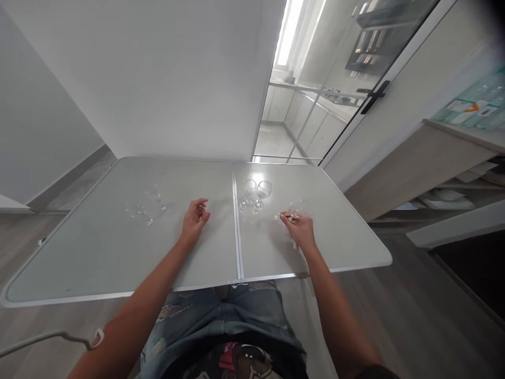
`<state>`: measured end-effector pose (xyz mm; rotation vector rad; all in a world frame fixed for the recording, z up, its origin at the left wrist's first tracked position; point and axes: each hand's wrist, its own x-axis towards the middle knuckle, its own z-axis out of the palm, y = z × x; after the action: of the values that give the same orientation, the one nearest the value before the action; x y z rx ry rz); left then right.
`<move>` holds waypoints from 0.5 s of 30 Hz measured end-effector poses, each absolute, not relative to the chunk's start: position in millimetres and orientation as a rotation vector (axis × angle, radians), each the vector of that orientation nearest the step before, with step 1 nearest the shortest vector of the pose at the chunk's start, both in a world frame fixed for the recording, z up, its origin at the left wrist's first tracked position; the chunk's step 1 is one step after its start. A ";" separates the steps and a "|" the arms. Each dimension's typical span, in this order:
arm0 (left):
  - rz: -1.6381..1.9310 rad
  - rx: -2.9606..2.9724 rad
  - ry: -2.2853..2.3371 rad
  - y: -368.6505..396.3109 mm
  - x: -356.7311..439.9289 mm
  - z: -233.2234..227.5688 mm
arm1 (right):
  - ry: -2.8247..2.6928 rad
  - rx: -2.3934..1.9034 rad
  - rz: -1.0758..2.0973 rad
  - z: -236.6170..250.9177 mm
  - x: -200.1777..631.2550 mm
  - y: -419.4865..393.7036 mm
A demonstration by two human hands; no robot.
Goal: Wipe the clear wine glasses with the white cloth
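- A pale grey folding table with a metal centre seam and rounded metal rim is seen from above, set against a white wall.
- Two clear stemmed wine glasses are stood upright and close together just right of the seam, on the far part of the table.
- A third clear stemmed glass is held by the right hand on the right half of the table, near the upright pair but apart from it. It appears tilted or lying over; its exact attitude cannot be told, as clear glass reads poorly against the pale top.
- The right hand is closed about that glass, fingers curled round what looks like the stem or base, wrist low to the table, forearm stretched forward from the lower right.
- The left hand is empty. It is held loosely half-open, fingers curled, thumb and forefinger near each other, resting on or just over the table left of the seam.
- More clear glassware is scattered on the left half of the table, well apart from the left hand; number and shape cannot be made out.
- Progress, as judged: two glasses are already set upright on the right half, one is in hand, and the faint pieces on the left half are untouched.
- A glass door with a black handle is noted beyond the table, and wooden shelving at the right.
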<state>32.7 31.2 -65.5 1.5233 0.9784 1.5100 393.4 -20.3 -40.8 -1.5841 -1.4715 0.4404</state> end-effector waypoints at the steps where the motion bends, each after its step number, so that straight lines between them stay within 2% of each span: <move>1: 1.513 1.503 0.978 31.6 32.7 -65.9 | -1.472 -1.634 0.465 -44.6 402.4 -10.6; 8: 1.499 1.457 1.028 32.5 29.7 -70.0 | -1.493 -1.718 0.469 -65.2 412.2 52.1; 15: 1.490 1.518 1.068 33.9 30.7 -71.6 | -1.493 -1.860 0.371 -75.9 402.2 66.9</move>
<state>30.7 33.9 -71.6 1.5177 1.0677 1.4897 402.2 66.9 -75.9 -1.8605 -1.4929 0.3713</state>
